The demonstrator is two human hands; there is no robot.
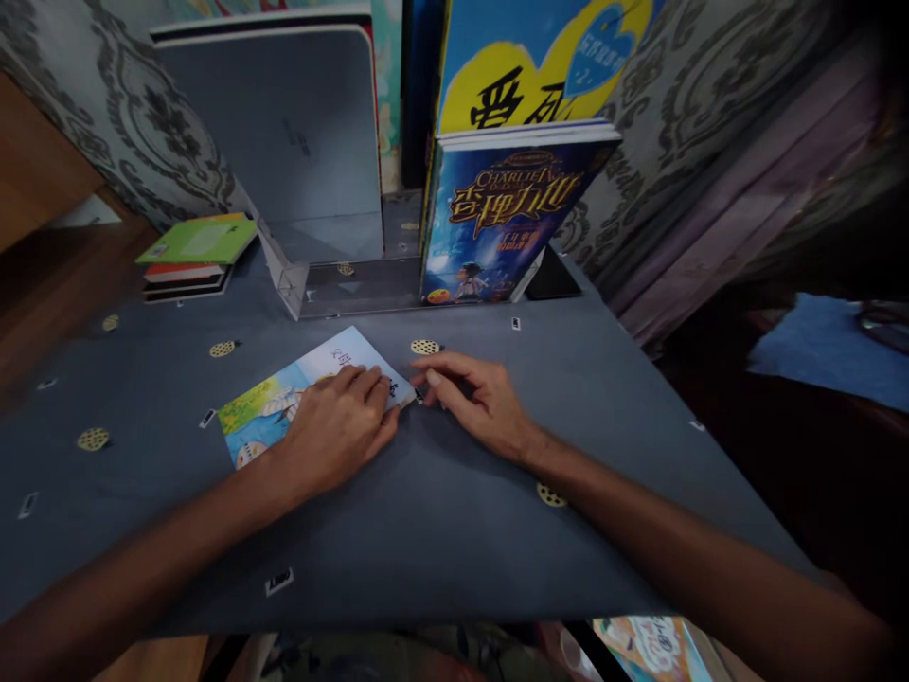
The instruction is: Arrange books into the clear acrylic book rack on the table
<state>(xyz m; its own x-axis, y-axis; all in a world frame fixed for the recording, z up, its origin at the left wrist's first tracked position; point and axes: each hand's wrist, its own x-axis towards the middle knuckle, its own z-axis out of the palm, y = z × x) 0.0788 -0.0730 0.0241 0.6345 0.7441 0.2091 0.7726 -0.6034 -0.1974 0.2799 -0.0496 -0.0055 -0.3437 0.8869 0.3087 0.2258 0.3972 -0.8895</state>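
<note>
A thin book (pixel 264 415) with a white, blue and green illustrated cover lies flat and slanted on the grey-blue cloth-covered table (pixel 440 559). My left hand (pixel 339 421) rests on top of it, palm down, hiding the middle and lower right of the cover. Just past the book's right corner is my right hand (pixel 477 403), with the thumb and index finger stretched towards that corner and a gap between them. Nothing shows in its fingers; whether the fingertips touch the book I cannot tell.
Behind, a clear bookend stand (pixel 288 284) holds a dark-blue book (pixel 490 242), a taller blue-and-yellow book (pixel 490 57) and a large grey-backed book (pixel 284 142). A small stack with a green book (pixel 203 239) on top sits back left. The table's right edge slants beside a dark gap.
</note>
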